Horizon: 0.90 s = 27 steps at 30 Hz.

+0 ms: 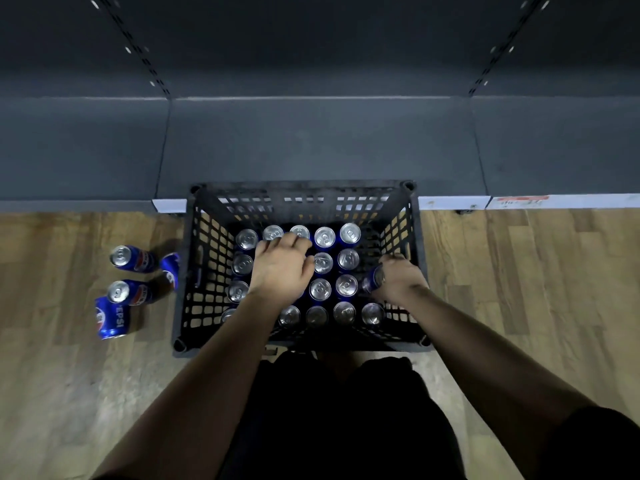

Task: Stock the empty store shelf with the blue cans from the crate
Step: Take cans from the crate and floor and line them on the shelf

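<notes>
Right hand wraps a tilted blue can at the crate's three o'clock, left hand sits over the packed cans near ten, its hold hidden, while the shelf at twelve is bare and four loose cans lie at nine: stocking looks barely begun.

The crate stands on the floor before the shelf, cans upright in rows inside. Four loose cans sit on the floor to its left.
</notes>
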Available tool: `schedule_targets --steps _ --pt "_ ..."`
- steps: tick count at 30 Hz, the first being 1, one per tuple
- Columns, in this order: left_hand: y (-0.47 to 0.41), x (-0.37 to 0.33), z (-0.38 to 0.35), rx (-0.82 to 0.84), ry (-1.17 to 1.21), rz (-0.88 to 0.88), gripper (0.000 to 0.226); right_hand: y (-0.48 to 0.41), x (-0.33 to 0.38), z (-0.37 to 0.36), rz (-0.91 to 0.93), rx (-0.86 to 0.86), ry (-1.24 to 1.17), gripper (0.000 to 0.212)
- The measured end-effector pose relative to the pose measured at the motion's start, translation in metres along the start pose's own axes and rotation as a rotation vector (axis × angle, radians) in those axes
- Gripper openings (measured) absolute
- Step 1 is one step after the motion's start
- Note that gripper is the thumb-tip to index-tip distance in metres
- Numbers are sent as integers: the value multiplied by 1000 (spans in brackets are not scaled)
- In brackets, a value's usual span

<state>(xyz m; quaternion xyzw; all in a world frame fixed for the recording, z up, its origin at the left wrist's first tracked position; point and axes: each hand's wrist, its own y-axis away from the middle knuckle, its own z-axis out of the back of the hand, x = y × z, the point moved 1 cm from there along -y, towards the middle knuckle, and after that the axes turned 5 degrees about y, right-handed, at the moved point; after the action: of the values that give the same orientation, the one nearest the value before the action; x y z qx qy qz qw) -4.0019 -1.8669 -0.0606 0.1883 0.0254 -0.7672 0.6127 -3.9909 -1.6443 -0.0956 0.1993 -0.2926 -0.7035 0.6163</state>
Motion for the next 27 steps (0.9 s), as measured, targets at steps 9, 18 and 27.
schedule_targets --steps 9,18,27 --pt "42 -60 225 -56 -20 -40 30 164 26 197 2 -73 -155 76" --pt "49 -117 431 -211 -47 -130 35 285 74 390 120 -215 -209 50" --pt "29 -139 570 -402 -60 -189 35 355 121 535 258 -442 -325 46"
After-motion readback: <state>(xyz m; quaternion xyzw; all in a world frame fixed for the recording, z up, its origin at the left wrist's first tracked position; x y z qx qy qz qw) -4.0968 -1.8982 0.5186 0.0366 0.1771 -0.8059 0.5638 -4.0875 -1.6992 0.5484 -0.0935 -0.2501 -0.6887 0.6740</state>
